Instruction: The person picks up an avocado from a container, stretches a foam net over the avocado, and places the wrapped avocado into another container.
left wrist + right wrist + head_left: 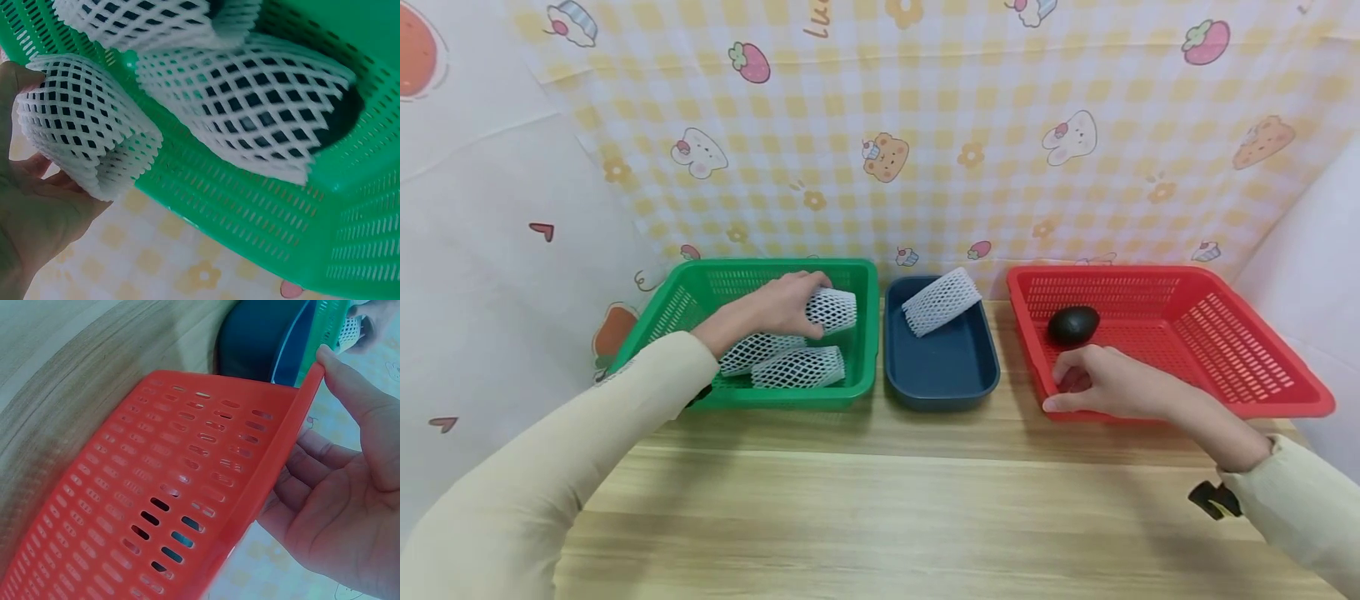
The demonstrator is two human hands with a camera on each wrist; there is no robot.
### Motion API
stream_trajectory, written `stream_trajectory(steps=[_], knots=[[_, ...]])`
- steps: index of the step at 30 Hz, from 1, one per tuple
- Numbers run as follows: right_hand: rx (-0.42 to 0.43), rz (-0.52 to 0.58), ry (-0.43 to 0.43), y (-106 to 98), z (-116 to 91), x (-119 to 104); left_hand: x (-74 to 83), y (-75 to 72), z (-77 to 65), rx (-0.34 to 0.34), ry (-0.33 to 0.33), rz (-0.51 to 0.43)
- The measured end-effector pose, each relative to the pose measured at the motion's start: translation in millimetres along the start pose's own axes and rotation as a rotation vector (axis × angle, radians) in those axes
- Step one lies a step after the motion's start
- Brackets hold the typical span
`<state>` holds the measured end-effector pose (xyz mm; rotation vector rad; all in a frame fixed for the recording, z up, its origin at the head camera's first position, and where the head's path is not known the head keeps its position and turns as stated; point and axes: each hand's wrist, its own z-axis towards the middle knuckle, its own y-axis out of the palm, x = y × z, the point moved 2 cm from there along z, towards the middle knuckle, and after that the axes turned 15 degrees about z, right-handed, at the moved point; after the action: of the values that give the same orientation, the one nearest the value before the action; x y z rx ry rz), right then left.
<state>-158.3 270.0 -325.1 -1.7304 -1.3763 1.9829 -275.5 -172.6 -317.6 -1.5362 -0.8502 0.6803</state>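
My left hand (790, 302) holds a white foam net sleeve (832, 311) with a dark fruit showing through its mesh, over the right part of the green basket (870, 333). Two more netted fruits lie in that basket; one netted fruit (269, 106) shows a dark, rounded end in the left wrist view. At the red basket's (1217, 333) front left corner, my right hand (1108, 382) grips the rim, thumb on the rim and bent fingers behind it. Beyond this hand sits a bare, dark oval fruit (1073, 325), apparently an avocado.
Between the two baskets stands a dark blue tray (942, 367); a white foam net sleeve (942, 302) leans across its back right side. Everything stands on a wood-grain table (910, 517). A checked cloth (925, 100) hangs right behind the containers.
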Motion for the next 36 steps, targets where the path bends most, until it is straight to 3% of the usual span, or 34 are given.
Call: stream_trajectory(steps=[8, 17, 26, 36], knots=[[0.007, 0.0, 0.002, 0.3, 0.0, -1.4, 8.7, 9.4, 17.0, -0.041, 0.041, -0.033], [0.004, 0.004, -0.007, 0.6, -0.3, 0.2, 11.3, 14.1, 22.6, -0.116, 0.011, -0.005], [-0.003, -0.002, -0.014, -0.2, 0.5, 0.2, 14.2, -2.3, 10.6, -0.16, -0.005, 0.002], [-0.007, -0.021, -0.012, -0.8, 1.3, -0.3, 28.3, -20.2, -10.2, -0.132, 0.054, 0.017]])
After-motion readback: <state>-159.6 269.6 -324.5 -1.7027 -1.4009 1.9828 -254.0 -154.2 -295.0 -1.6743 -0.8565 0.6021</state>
